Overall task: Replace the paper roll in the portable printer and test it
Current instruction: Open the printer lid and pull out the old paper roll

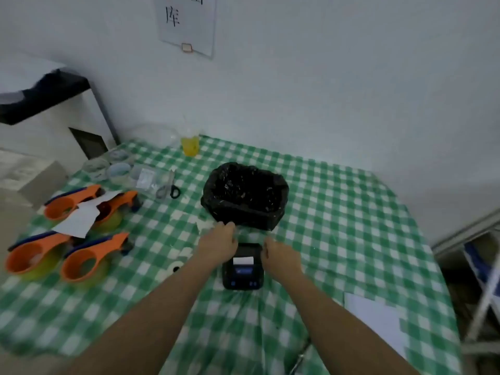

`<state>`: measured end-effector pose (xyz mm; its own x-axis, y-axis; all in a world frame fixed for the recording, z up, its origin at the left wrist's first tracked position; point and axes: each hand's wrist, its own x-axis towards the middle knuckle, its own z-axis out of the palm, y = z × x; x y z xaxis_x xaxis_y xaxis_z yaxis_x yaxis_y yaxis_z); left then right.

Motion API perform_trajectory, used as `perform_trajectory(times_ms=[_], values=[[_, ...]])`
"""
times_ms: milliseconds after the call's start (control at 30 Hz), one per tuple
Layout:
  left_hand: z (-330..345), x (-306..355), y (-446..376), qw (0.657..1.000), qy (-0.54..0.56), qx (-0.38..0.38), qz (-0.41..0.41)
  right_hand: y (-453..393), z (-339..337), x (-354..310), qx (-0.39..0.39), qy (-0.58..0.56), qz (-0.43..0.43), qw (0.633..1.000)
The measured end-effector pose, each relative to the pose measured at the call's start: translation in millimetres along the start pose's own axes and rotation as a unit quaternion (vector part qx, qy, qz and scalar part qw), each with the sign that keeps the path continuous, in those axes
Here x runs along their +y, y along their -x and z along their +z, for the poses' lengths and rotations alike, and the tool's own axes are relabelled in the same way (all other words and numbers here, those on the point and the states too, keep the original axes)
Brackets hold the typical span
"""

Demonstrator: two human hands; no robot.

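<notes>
- the table (338,212), draped in a green-and-white checked cloth, carries everything; the cloth is wrinkled in front of the printer, so any push on the device should go straight down rather than sideways, or it may slide on the folds.
- the small bin lined with a crinkled black plastic bag (244,194) stands just behind the printer, near enough to take scraps without a long reach.
- the four orange plastic tape dispensers (73,234) lie well to the left and play no part here; best left alone.
- the small black portable printer (242,266) lies flat on the table between the two hands, with a strip of white paper (243,260) showing at its slot and a lit blue screen below it, so i judge the roll is in and the step in hand is seating the cover or tearing off the paper.
- the left hand (217,243) rests at the printer's far left corner, fingers curled downward; whether it grips anything i cannot tell. it would serve well as the steadying hand.
- the right hand (281,257) sits against the printer's right edge, fingers bent inward, its grip also unclear. press both sides evenly so the lid latches square and the paper feeds straight.
- the buttons under the screen are too blurred to tell apart.
</notes>
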<state>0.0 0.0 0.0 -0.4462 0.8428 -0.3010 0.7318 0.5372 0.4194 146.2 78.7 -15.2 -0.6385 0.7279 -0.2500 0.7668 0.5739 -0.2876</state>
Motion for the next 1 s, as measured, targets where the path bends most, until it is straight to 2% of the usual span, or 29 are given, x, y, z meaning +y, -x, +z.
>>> perform_trajectory(times_ms=[200, 467, 700, 800, 1000], values=[[43, -13, 8, 0.996, 0.034, -0.058, -0.066, 4, 34, 13, -0.027, -0.084, 0.072, 0.993], [74, -33, 10, 0.988, 0.081, -0.055, -0.116, -19, 54, 30, -0.047, -0.204, 0.146, 0.967], [81, -43, 2, 0.974, 0.174, -0.062, -0.13, -49, 51, 44, -0.128, -0.346, 0.205, 0.906], [83, -44, -1, 0.968, 0.203, -0.048, -0.136, -59, 45, 47, -0.163, -0.358, 0.222, 0.892], [85, -44, -4, 0.964, 0.219, -0.021, -0.152, -68, 42, 46, -0.171, -0.362, 0.253, 0.88]])
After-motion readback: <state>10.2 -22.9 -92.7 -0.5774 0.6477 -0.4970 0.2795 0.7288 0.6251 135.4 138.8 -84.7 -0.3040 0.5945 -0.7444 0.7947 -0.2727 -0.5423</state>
